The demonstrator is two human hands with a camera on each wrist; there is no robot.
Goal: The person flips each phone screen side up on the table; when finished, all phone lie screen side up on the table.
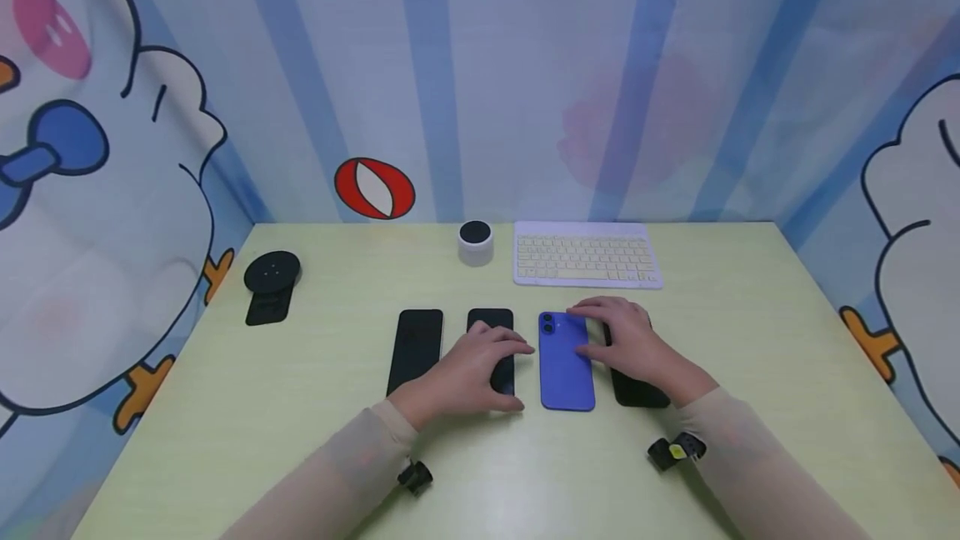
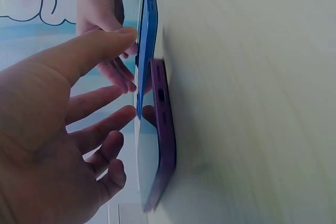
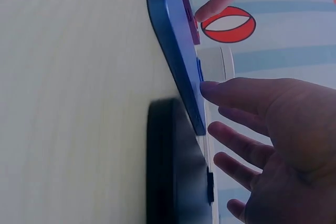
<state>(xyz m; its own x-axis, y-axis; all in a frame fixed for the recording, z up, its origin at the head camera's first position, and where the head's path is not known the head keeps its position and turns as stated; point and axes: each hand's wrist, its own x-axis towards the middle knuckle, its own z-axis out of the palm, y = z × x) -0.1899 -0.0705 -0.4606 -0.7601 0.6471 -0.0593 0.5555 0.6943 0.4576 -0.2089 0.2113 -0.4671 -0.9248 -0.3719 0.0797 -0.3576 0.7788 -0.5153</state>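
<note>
Several phones lie in a row on the table. My left hand (image 1: 468, 369), fingers spread and slightly bent, is over the second phone from the left, which has a dark screen (image 1: 503, 375) and a purple edge (image 2: 167, 129). Its thumb and fingertips point toward the blue phone (image 1: 564, 377), which lies back up with its camera at top left. Above the blue phone's right side are the thumb and fingertips of my right hand (image 1: 626, 340). Partly hidden beneath that hand is a black phone (image 1: 639, 392). Both palms are empty.
Another black phone (image 1: 416, 346) lies at the row's left end. Behind the row are a lilac keyboard (image 1: 588, 257) and a small white cylinder with a black top (image 1: 476, 246). A black folding stand (image 1: 272, 286) is at the table's far left. Printed curtains surround the table.
</note>
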